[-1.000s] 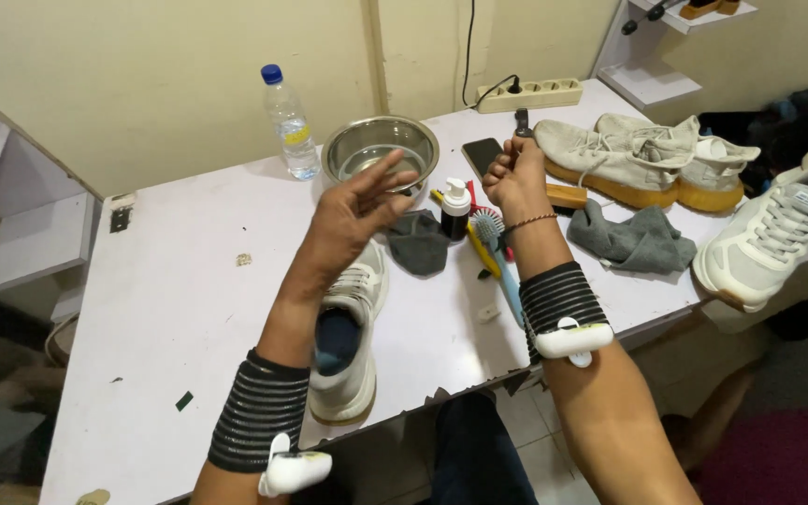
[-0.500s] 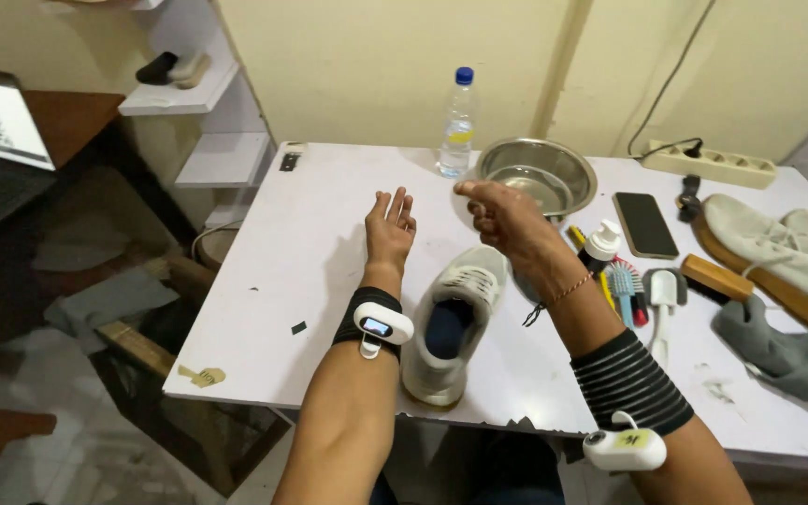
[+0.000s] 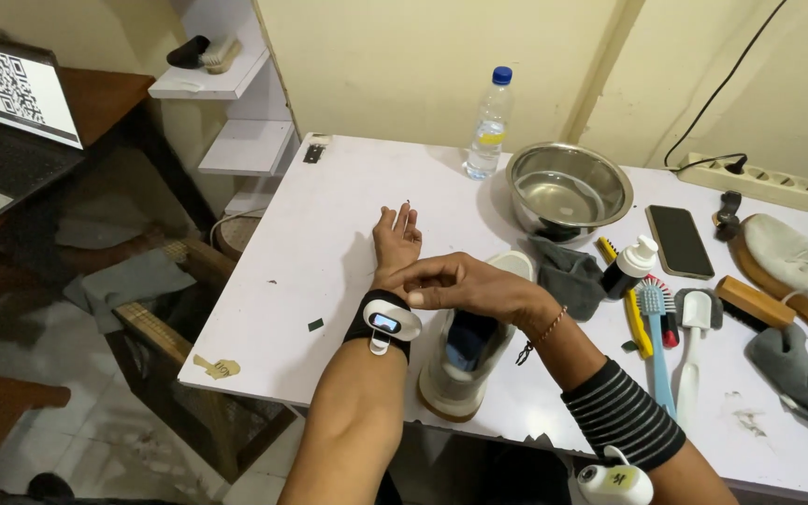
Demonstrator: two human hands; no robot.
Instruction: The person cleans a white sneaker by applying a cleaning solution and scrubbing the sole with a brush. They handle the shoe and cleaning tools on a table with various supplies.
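Note:
My left hand (image 3: 396,237) lies flat over the white table (image 3: 329,234), fingers stretched out, holding nothing. A small white device with a lit screen (image 3: 388,323) sits on a black band on that wrist. My right hand (image 3: 451,281) reaches across, its fingertips pinched right at that device. A white sneaker (image 3: 468,351) stands on the table just under and to the right of my right forearm. My right arm wears a striped black band and a white device (image 3: 614,483).
A steel bowl (image 3: 568,190), a water bottle (image 3: 489,125), a phone (image 3: 679,240), a pump bottle (image 3: 628,267), brushes (image 3: 652,327), grey cloths (image 3: 568,271), a beige shoe (image 3: 801,271) and a power strip (image 3: 750,180) fill the table's right side. A laptop (image 3: 16,89) and white shelves (image 3: 236,103) stand left.
The view swung left. My left forearm turned palm down and settled over the table. My right hand came down from above the bowl to the device on my left wrist.

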